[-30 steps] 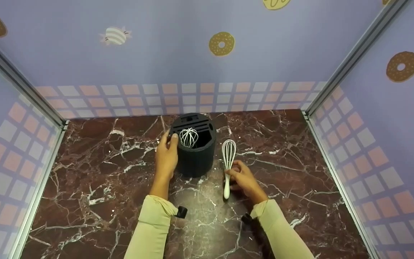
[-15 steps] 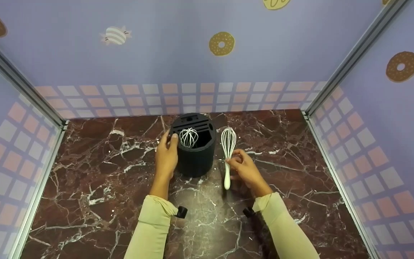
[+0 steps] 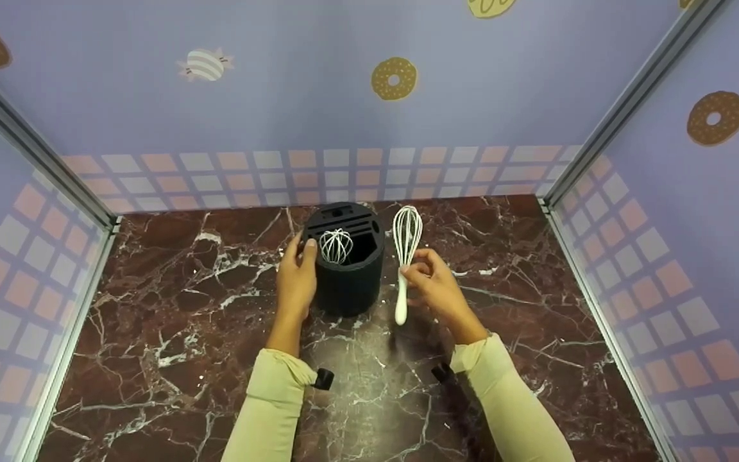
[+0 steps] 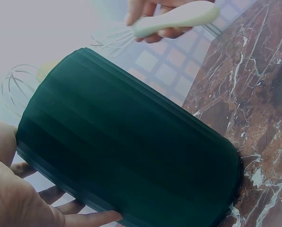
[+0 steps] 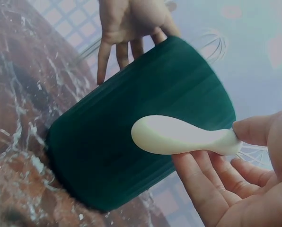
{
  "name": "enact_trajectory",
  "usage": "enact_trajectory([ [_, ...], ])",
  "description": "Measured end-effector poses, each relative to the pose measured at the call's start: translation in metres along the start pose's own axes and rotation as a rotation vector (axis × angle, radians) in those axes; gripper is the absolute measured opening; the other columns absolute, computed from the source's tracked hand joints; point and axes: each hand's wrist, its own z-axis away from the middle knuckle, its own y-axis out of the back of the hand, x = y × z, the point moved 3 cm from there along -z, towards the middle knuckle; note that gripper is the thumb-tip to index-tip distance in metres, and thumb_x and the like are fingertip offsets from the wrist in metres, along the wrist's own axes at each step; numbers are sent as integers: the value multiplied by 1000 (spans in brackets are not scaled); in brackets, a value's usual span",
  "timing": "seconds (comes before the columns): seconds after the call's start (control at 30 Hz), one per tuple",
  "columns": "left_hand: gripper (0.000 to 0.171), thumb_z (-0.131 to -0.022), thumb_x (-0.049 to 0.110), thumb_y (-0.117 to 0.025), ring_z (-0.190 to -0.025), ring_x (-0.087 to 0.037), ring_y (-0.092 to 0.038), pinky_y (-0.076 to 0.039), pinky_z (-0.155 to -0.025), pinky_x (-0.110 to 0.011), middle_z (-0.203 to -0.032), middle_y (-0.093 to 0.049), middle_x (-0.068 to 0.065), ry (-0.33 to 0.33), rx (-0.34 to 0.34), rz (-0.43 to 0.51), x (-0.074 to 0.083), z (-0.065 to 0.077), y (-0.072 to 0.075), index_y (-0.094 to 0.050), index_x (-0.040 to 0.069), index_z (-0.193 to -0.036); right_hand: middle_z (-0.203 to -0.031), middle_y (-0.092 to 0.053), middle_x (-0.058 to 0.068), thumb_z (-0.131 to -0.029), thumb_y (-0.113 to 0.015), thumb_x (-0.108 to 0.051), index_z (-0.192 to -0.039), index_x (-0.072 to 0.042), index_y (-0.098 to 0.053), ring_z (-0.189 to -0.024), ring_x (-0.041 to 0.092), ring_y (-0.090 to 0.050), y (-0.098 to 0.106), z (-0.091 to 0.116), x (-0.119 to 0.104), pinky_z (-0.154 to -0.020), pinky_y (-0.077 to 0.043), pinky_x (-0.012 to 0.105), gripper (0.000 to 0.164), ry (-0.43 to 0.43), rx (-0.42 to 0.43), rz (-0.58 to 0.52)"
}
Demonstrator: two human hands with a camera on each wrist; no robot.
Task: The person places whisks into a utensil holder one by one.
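A dark utensil holder stands upright on the marbled tabletop, its top divided into slots and larger compartments. From the front left compartment rises the wire head of one whisk; the rest of it is hidden inside. My left hand rests against the holder's left side, fingers fairly straight along the wall and thumb at the rim. Right of the holder, my right hand pinches a second whisk where its white handle meets the wires. Its wire head points up and away, the handle end toward me.
The marbled dark red tabletop spreads around the holder and both arms. A purple back wall with pink and white squares rises behind it, and side walls close in left and right. Black wrist mounts sit at the sleeve cuffs.
My right hand has moved forward and up, carrying the whisk with it, so its wire head is now beside the holder's top. The left hand and the holder stay in place.
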Motion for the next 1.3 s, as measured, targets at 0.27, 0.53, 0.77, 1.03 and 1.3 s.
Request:
enact_trajectory([
  [0.27,56,-107,42,-50,-144,-33,-46,-39,-119,-46,-157,-46,-14,2,0,5,-1,1,1,-42,16,-157,-90,-62,3,-97,-68,-10,-130,-2,-46,-71,18,-65,-10,-1,-27,-56,-60,38,41,63,-20,-20],
  [0.53,56,-107,40,-50,-143,-34,-47,-40,-118,-47,-157,-46,-15,1,7,4,0,0,1,-42,15,-156,-93,-62,4,-97,-69,-12,-131,-1,-46,-75,17,-63,-18,-3,-57,-58,-61,43,43,129,-38,-30],
  [0.77,55,-107,40,-50,-142,-32,-49,-41,-118,-45,-155,-48,-15,-2,12,5,-1,1,1,-44,16,-156,-97,-64,7,-96,-69,-13,-133,1,-46,-79,21,-68,-25,-7,-81,-63,-63,46,46,192,-30,-10],
  [1.03,55,-107,44,-49,-144,-32,-47,-41,-118,-47,-158,-45,-12,17,-6,5,-1,0,1,-42,20,-157,-105,-65,10,-98,-69,-15,-136,0,-45,-86,21,-70,-39,-8,-106,-67,-63,40,47,273,-3,-27],
  [1.3,54,-107,42,-50,-142,-32,-49,-42,-117,-46,-157,-46,-13,4,-3,15,0,1,0,-43,19,-156,-109,-65,14,-99,-67,-12,-133,-6,-47,-89,35,-70,-51,-17,-118,-64,-62,34,40,407,34,-53],
])
